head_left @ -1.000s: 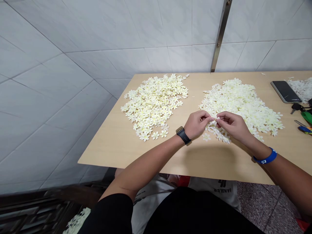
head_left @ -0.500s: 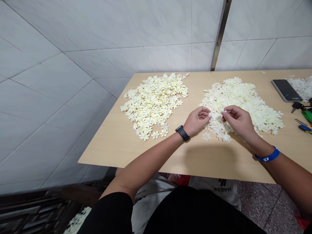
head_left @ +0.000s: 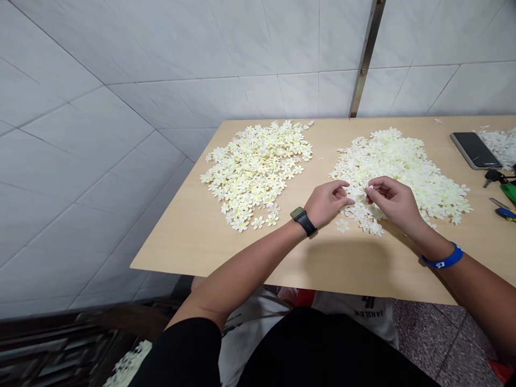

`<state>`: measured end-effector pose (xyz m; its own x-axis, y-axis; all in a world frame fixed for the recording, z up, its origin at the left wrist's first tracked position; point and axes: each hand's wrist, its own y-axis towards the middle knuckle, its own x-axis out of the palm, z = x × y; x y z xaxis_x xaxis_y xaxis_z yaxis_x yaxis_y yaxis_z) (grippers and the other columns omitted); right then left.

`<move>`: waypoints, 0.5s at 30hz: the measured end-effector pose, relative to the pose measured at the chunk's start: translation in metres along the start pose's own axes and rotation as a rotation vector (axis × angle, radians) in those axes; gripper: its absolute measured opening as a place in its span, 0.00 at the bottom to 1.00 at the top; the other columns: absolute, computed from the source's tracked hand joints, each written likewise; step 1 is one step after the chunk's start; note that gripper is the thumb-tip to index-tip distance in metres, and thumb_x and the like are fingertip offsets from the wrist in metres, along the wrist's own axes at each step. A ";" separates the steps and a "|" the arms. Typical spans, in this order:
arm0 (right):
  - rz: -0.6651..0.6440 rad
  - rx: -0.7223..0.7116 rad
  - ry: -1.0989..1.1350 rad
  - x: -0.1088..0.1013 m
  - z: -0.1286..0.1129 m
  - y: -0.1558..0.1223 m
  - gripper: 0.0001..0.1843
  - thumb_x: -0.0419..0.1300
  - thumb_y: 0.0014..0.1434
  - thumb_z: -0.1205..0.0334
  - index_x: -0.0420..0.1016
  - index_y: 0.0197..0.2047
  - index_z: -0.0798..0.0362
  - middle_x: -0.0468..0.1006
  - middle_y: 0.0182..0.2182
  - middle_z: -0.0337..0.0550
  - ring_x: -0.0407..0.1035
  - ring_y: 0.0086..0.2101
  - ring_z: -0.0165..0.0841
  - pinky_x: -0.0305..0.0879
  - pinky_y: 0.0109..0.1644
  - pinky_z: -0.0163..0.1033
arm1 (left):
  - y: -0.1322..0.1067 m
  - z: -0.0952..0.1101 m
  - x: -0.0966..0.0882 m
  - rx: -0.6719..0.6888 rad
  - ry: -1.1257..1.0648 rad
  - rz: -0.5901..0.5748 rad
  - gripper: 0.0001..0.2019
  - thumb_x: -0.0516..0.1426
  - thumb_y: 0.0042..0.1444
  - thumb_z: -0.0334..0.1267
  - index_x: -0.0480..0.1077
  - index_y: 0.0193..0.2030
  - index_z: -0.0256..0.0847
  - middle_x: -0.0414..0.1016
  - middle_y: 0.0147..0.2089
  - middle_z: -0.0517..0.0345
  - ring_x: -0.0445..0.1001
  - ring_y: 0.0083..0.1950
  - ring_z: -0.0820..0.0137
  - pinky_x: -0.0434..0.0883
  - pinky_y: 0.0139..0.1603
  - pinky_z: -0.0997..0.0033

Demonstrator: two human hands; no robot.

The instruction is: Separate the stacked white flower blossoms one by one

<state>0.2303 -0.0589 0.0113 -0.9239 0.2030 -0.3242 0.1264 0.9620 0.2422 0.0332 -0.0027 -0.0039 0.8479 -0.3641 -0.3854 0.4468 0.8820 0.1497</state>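
Note:
My left hand (head_left: pixel 325 203), with a black watch on its wrist, hovers at the near left edge of the right pile of pale artificial flowers (head_left: pixel 399 161). Its thumb and fingers are apart, and I see nothing between them. My right hand (head_left: pixel 389 196), wearing a blue wristband, is over the same pile. Thumb and forefinger pinch a small white piece (head_left: pixel 369 187), mostly covered by the fingertips. One loose flower (head_left: pixel 342 226) lies just below my left hand. Another flower pile (head_left: pixel 258 166), with yellow centres showing, spreads across the left of the table.
A phone (head_left: pixel 475 150) lies at the right, beside a heap of white bits (head_left: pixel 500 145). Keys (head_left: pixel 495 176) and a blue-handled tool (head_left: pixel 504 213) are at the right edge. The wooden tabletop (head_left: pixel 181 236) meets a tiled wall (head_left: pixel 189 102). More pale flowers (head_left: pixel 129 365) show low at left.
My left hand's fingers and thumb have spread apart. My right hand keeps its pinch in nearly the same place. The view has shifted very slightly.

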 end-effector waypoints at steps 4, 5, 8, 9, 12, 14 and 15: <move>-0.008 -0.079 -0.111 0.001 -0.002 -0.002 0.07 0.66 0.59 0.57 0.77 0.37 0.50 0.78 0.29 0.41 0.73 0.30 0.34 0.70 0.35 0.40 | -0.002 0.003 0.002 0.124 -0.061 -0.022 0.14 0.64 0.59 0.43 0.78 0.48 0.39 0.80 0.47 0.50 0.77 0.46 0.68 0.73 0.44 0.71; -0.020 -0.105 -0.138 0.002 -0.002 -0.003 0.06 0.66 0.58 0.57 0.77 0.37 0.50 0.79 0.30 0.42 0.73 0.31 0.35 0.71 0.37 0.41 | -0.003 0.005 0.002 0.138 -0.094 -0.033 0.13 0.63 0.60 0.43 0.79 0.48 0.39 0.80 0.46 0.51 0.77 0.46 0.69 0.72 0.43 0.72; -0.071 -0.144 -0.170 0.004 -0.003 -0.004 0.05 0.65 0.58 0.58 0.77 0.36 0.50 0.81 0.31 0.43 0.75 0.32 0.36 0.72 0.39 0.42 | -0.004 0.006 0.005 0.177 -0.117 -0.018 0.09 0.62 0.61 0.40 0.79 0.44 0.38 0.82 0.44 0.52 0.77 0.44 0.70 0.71 0.41 0.73; -0.079 -0.143 -0.167 0.005 -0.003 -0.004 0.06 0.65 0.58 0.58 0.77 0.36 0.50 0.81 0.31 0.43 0.75 0.32 0.36 0.72 0.39 0.42 | -0.005 0.006 0.005 0.182 -0.103 -0.004 0.08 0.61 0.61 0.38 0.80 0.42 0.38 0.82 0.42 0.52 0.77 0.43 0.70 0.71 0.40 0.73; -0.072 -0.133 -0.157 0.007 -0.003 -0.005 0.06 0.65 0.57 0.57 0.77 0.35 0.50 0.81 0.30 0.44 0.75 0.31 0.36 0.73 0.38 0.42 | -0.005 0.005 0.005 0.172 -0.050 0.032 0.07 0.61 0.61 0.38 0.79 0.37 0.37 0.82 0.39 0.54 0.77 0.39 0.71 0.71 0.40 0.72; -0.072 -0.127 -0.154 0.007 -0.004 -0.005 0.07 0.66 0.57 0.56 0.77 0.35 0.50 0.81 0.30 0.43 0.75 0.31 0.36 0.73 0.38 0.42 | -0.005 0.004 0.004 0.167 -0.008 0.037 0.07 0.61 0.62 0.38 0.78 0.37 0.37 0.82 0.37 0.54 0.76 0.37 0.71 0.70 0.40 0.71; -0.080 -0.122 -0.154 0.007 -0.004 -0.005 0.07 0.66 0.57 0.56 0.77 0.35 0.50 0.81 0.30 0.43 0.75 0.31 0.36 0.73 0.37 0.42 | -0.005 0.004 0.004 0.164 0.011 0.038 0.07 0.61 0.62 0.38 0.78 0.37 0.37 0.81 0.36 0.55 0.75 0.36 0.72 0.70 0.40 0.71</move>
<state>0.2213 -0.0626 0.0116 -0.8619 0.1614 -0.4807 0.0014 0.9488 0.3159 0.0356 -0.0095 -0.0022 0.8626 -0.3269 -0.3861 0.4553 0.8345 0.3104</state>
